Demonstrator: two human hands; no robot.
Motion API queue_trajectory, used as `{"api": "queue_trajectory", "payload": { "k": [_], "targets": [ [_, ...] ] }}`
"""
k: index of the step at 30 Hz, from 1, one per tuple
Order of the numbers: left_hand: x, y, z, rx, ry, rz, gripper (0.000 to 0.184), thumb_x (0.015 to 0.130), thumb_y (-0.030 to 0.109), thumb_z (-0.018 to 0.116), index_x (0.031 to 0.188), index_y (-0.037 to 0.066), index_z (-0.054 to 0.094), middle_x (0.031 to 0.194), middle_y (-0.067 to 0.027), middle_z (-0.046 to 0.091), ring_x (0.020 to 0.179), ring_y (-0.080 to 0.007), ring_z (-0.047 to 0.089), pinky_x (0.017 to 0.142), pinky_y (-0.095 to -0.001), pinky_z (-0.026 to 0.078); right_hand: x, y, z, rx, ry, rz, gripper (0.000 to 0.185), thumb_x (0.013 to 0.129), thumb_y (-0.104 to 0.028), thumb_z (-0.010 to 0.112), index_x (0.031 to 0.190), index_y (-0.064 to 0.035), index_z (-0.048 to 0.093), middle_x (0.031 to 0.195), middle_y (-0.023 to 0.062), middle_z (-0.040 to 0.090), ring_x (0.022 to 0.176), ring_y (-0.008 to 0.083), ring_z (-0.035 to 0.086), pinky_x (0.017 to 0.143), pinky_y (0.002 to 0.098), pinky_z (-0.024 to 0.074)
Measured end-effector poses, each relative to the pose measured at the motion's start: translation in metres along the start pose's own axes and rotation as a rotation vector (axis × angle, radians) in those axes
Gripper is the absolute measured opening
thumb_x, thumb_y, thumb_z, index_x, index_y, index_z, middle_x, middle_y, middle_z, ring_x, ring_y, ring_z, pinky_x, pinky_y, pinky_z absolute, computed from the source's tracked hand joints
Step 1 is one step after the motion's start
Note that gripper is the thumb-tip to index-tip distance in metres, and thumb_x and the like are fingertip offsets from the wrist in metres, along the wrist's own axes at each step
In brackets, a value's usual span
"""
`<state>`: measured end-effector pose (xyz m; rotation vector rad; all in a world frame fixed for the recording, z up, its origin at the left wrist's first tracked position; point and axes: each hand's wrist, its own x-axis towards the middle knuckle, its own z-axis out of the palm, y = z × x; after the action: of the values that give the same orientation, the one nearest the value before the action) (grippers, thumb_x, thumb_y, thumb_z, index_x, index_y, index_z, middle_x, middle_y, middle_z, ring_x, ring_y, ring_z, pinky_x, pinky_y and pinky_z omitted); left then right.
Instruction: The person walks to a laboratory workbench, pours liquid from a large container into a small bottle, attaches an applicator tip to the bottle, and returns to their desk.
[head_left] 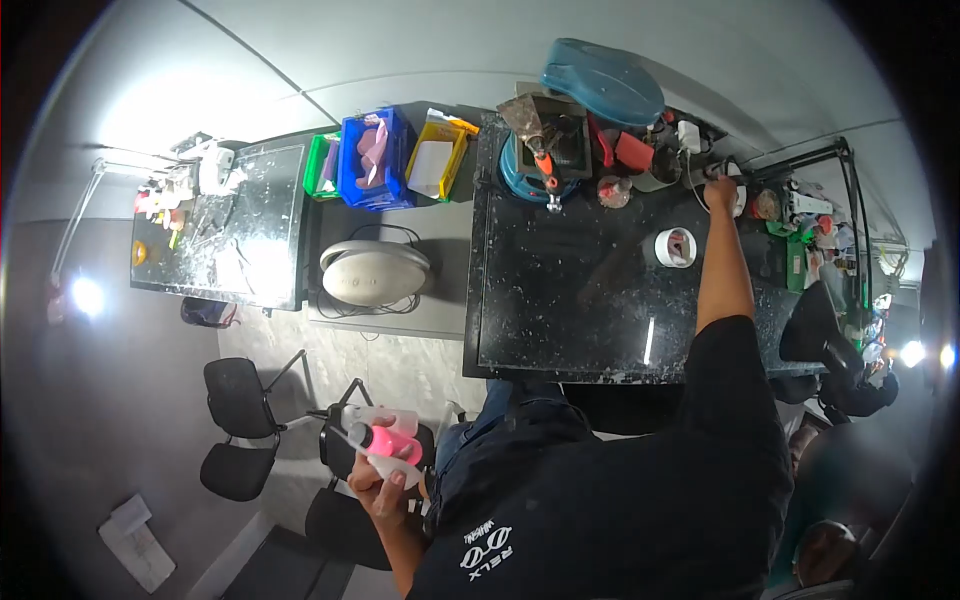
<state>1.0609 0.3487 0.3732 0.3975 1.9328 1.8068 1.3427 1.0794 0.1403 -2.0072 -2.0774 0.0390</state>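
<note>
Scuffed black counter [570,310] against pale wall [420,60]. Left hand [383,490] low beside body, fingers gripping bottles [394,443]. Right hand [720,194] stretched across counter; cannot tell whether fingers grip.

Pale wall [420,60] behind the work area, crossed by thin dark seams; strong glare at its upper left. Black-topped main bench [580,315], surface scuffed and speckled white, with one bright streak of reflected light near the front edge. A second dark bench [272,235] stands at far left, a low grey table [450,275] between the two. Grey marbled floor [360,370]; black chair [236,398] on it. Bright lamps at far left [88,297] and far right [912,353].
</note>
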Motion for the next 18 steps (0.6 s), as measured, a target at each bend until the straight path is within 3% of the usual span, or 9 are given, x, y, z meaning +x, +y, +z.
{"api": "queue_trajectory", "payload": {
  "k": [1,2,4,8,12,14,15,17,18],
  "targets": [
    [0.006,0.002,0.0,0.016,0.024,-0.031,0.046,0.072,0.033,0.075,0.092,-0.008,0.077,0.124,-0.0332,0.059,0.118,-0.0408,0.056,0.108,-0.0524,0.036,0.008,-0.001,0.005,-0.073,-0.129,0.07,0.037,0.083,-0.023,0.065,0.115,-0.0056,0.071,0.117,0.0195,0.071,0.109,0.0366,0.067,0.096,0.0456,0.0521],
    [0.014,0.002,-0.002,0.031,0.034,-0.031,0.044,0.072,0.032,0.075,0.092,-0.007,0.077,0.123,-0.0331,0.06,0.117,-0.0397,0.056,0.105,-0.0509,0.037,0.013,-0.002,0.011,-0.144,-0.257,0.139,0.039,0.082,-0.024,0.066,0.117,-0.0061,0.071,0.118,0.0198,0.07,0.11,0.0363,0.067,0.097,0.0453,0.0516],
    [0.024,-0.002,-0.011,0.052,0.043,-0.014,0.042,0.074,0.031,0.075,0.09,-0.007,0.076,0.12,-0.0327,0.061,0.114,-0.0376,0.056,0.101,-0.048,0.039,0.015,0.008,0.029,-0.129,-0.238,0.102,0.04,0.08,-0.027,0.069,0.117,-0.0113,0.073,0.118,0.0176,0.071,0.111,0.0353,0.067,0.098,0.044,0.0513],
    [0.034,-0.015,-0.035,0.055,0.046,0.008,0.037,0.077,0.029,0.074,0.088,-0.006,0.075,0.116,-0.032,0.062,0.108,-0.0335,0.057,0.092,-0.0423,0.043,0.018,0.029,0.063,0.084,-0.036,0.152,0.039,0.075,-0.022,0.075,0.114,-0.0198,0.076,0.114,0.0132,0.073,0.107,0.0342,0.069,0.095,0.0431,0.053],
    [0.052,-0.024,-0.05,0.106,-0.018,0.027,0.037,0.078,0.028,0.074,0.087,-0.007,0.074,0.116,-0.0273,0.063,0.1,-0.0297,0.059,0.087,-0.0403,0.045,-0.009,0.008,0.019,0.089,0.008,0.258,0.033,0.074,-0.026,0.08,0.105,-0.0159,0.079,0.11,0.011,0.075,0.103,0.0305,0.071,0.092,0.0408,0.0533],
    [0.074,-0.009,-0.024,0.017,0.024,0.097,0.039,0.079,0.029,0.075,0.087,-0.009,0.073,0.115,-0.0229,0.065,0.097,-0.0263,0.06,0.084,-0.0387,0.046,-0.006,0.03,0.009,0.407,0.08,0.263,0.035,0.074,-0.025,0.082,0.106,-0.0117,0.078,0.108,0.0093,0.076,0.098,0.0276,0.072,0.089,0.0384,0.0536],
    [0.078,-0.01,-0.026,-0.002,-0.002,0.117,0.04,0.079,0.029,0.076,0.087,-0.01,0.073,0.115,-0.0225,0.065,0.097,-0.0251,0.06,0.083,-0.0369,0.045,-0.008,0.034,-0.002,0.483,0.169,0.212,0.029,0.078,-0.019,0.08,0.105,-0.0076,0.076,0.103,0.0088,0.077,0.093,0.0252,0.072,0.086,0.0382,0.0533],
    [0.082,-0.018,-0.04,-0.045,-0.046,0.153,0.04,0.08,0.028,0.076,0.087,-0.011,0.072,0.115,-0.0221,0.065,0.096,-0.0239,0.06,0.082,-0.035,0.045,-0.049,-0.027,-0.088,0.63,0.344,0.061,0.024,0.084,-0.015,0.078,0.103,-0.0014,0.073,0.096,0.0078,0.076,0.09,0.0217,0.072,0.083,0.0352,0.0542],
    [0.08,-0.027,-0.06,0.0,-0.08,0.073,0.044,0.078,0.033,0.075,0.091,-0.009,0.075,0.118,-0.0257,0.064,0.101,-0.0289,0.06,0.086,-0.0384,0.046,-0.065,-0.04,-0.116,0.767,0.398,-0.022,0.023,0.085,-0.014,0.077,0.103,0.0002,0.072,0.095,0.0079,0.075,0.09,0.0207,0.072,0.083,0.0353,0.0551]
  ]
}}
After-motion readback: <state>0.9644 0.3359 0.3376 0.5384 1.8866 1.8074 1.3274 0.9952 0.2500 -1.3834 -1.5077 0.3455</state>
